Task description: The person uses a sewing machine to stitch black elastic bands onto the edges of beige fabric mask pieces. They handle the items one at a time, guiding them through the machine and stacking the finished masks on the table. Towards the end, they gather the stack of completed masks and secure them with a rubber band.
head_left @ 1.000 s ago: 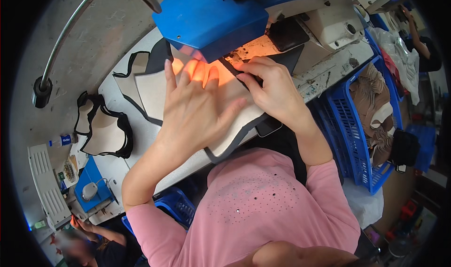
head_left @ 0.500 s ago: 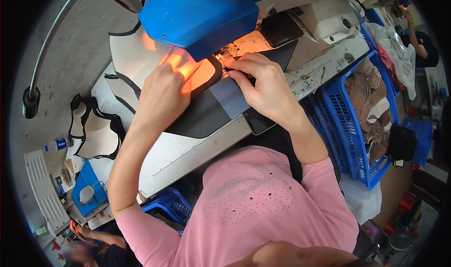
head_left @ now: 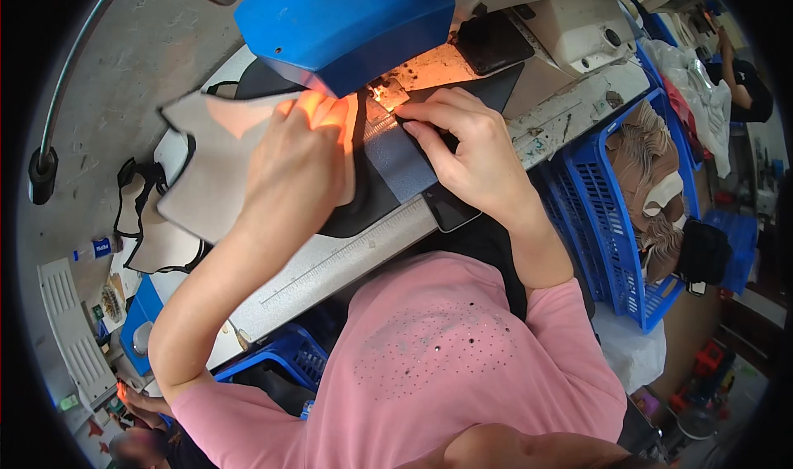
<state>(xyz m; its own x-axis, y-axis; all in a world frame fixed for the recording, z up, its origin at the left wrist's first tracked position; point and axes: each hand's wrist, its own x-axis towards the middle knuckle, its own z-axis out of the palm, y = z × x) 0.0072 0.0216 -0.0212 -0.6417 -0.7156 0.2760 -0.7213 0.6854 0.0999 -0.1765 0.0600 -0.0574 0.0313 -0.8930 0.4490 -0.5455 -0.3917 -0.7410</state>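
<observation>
I have the left hand (head_left: 299,151) on the beige panel (head_left: 219,159), above the surface (head_left: 330,275); whether its bent fingers clamp, I cannot tell. On the right hand (head_left: 467,135), thumb and forefinger are nearly together over the dark sheet (head_left: 401,172); I cannot tell what they pinch. Beyond lies a black flat object (head_left: 494,48); rightward, a blue basket (head_left: 625,229). The blue machine head (head_left: 355,31) hangs in the way; orange glare blurs the left fingertips.
</observation>
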